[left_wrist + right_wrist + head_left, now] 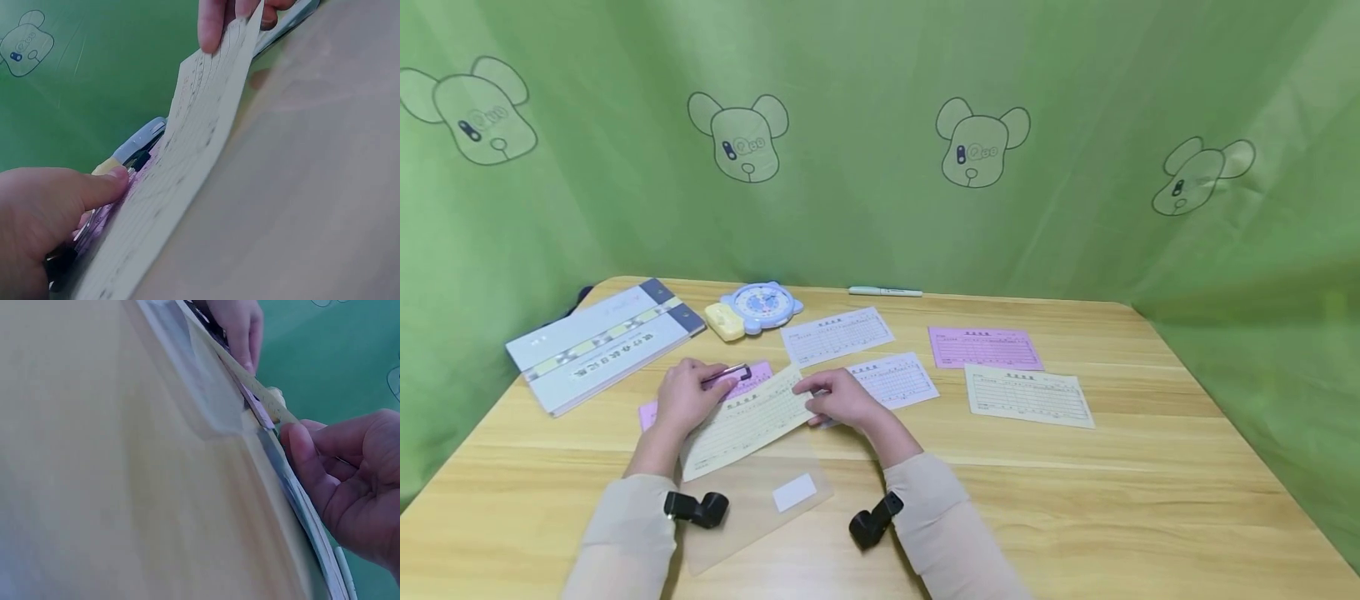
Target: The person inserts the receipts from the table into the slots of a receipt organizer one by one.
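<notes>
A wood-grained table (1150, 500) stood before a green curtain (865, 233) bearing four animal heads (745, 146). On it lay one white binder (598, 346), one blue clock (763, 305), one yellow block (725, 322), one pen (885, 292), two white slips (837, 337), and a pink slip (985, 347) just beside a cream slip (1028, 400) at the right. The right hand (844, 398) pinched a second cream slip (745, 425), tilted above a clear folder (737, 517) and more pink paper (758, 380), while the left hand (685, 396) gripped one metal clip (741, 368).
</notes>
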The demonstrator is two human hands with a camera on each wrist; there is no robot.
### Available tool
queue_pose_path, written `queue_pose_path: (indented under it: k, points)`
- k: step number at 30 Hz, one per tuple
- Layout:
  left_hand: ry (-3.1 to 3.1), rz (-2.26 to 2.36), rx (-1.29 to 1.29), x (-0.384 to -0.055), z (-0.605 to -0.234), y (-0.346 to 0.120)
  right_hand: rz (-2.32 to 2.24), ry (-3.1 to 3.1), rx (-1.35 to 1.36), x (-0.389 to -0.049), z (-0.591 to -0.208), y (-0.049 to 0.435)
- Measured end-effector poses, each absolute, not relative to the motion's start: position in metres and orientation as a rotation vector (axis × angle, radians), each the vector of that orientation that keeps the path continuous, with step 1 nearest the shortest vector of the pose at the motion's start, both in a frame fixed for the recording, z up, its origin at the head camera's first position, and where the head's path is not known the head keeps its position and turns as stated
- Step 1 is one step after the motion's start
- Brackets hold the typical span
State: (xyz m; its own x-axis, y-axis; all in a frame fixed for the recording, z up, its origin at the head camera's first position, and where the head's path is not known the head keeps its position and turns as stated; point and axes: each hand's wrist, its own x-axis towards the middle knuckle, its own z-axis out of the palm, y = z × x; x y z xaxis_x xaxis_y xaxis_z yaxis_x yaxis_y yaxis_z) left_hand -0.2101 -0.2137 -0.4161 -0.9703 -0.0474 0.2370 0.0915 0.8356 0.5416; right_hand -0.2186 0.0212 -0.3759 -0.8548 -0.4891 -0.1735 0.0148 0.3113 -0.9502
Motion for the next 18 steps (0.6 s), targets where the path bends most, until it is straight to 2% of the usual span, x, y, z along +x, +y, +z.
queue_pose_path:
  k: [5, 18]
  points:
    - [-2.822, -0.787, -0.029, -0.211, -0.413, -0.213, -1.573, 2.176, -0.400, -0.230, -0.397, 0.015]
    - [-2.847, -0.725, -0.017, -0.211, -0.414, -0.214, -1.647, 2.111, -0.336, -0.227, -0.400, -0.001]
